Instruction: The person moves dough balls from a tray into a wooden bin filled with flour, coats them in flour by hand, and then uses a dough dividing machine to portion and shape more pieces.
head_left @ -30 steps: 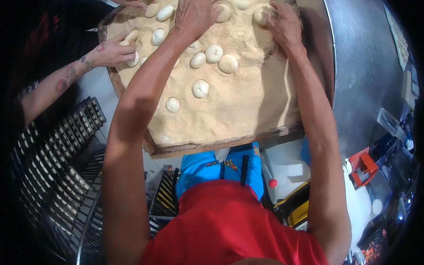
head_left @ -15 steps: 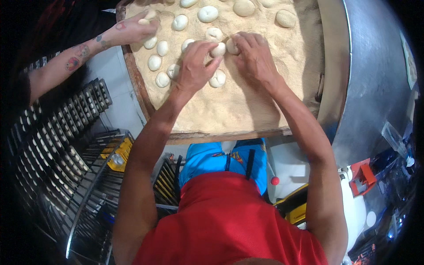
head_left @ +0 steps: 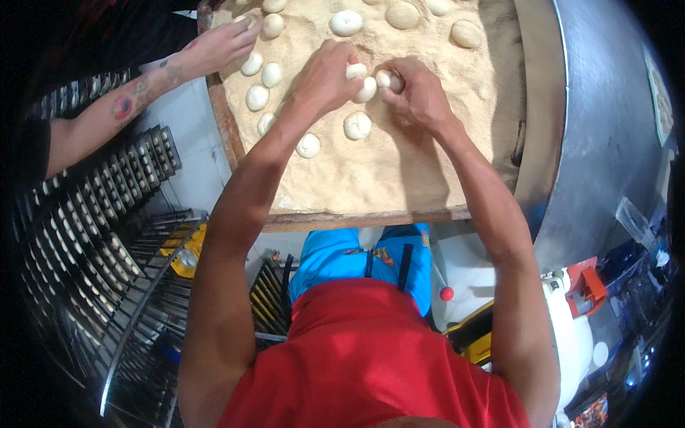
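Note:
Pale round dough balls lie spread over a tray (head_left: 335, 185) of coarse, flour-like meal. My left hand (head_left: 325, 82) is closed around a dough ball (head_left: 355, 71) at its fingertips. Facing it, my right hand (head_left: 419, 94) grips another dough ball (head_left: 389, 80) between thumb and fingers. Between the two hands a further dough ball (head_left: 366, 90) shows, touching or very near my left fingers. Just below them rests a creased dough ball (head_left: 357, 126), and one more dough ball (head_left: 307, 146) sits beside my left forearm. That forearm hides part of the tray.
From the upper left, another person's hand (head_left: 227, 46) reaches over the tray, at a dough ball. Racks of dark trays (head_left: 93, 235) holding small pale pieces stand at the left. A metal panel (head_left: 606, 143) borders the tray's right side. Several dough balls (head_left: 346, 23) lie farther back.
My left hand has moved up and slightly right, and my right fingers now close around a dough ball in plain sight. A dough ball has appeared beside my left forearm. The other person's hand shifted slightly.

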`<state>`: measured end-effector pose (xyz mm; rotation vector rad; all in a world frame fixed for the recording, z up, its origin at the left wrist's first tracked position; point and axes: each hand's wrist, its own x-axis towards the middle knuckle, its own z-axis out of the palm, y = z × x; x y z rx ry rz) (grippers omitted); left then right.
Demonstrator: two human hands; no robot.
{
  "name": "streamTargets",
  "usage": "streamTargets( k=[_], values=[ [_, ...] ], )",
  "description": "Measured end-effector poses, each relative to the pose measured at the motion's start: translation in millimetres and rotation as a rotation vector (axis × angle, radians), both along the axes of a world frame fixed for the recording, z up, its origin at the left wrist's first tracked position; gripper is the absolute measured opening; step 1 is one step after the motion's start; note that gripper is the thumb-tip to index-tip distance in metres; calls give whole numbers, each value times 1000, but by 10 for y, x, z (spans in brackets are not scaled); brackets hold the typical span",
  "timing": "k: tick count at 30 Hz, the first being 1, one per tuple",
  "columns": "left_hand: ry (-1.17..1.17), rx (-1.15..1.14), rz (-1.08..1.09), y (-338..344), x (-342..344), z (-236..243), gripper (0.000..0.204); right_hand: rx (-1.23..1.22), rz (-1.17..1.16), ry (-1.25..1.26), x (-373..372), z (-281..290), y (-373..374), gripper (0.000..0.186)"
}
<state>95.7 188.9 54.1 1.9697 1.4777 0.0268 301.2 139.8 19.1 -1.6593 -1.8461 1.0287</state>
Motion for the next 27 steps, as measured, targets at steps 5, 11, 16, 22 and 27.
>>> streamTargets(
  k=[5,11,16,22,27],
  values=[
    [-417,167,243,60,44,-76,36,3,-197,149,286,80,54,38],
    [-236,629,-352,84,443,-543,43,513,-13,-424,546,-177,49,42],
    [-266,513,-321,-129,353,-460,51,444,3,-337,648,-180,-39,44],
    [-256,307,-189,213,523,-328,46,310,-30,-131,666,-94,146,34],
    [-390,317,2,440,537,-318,33,405,-103,-399,742,-31,350,33]
  ],
)
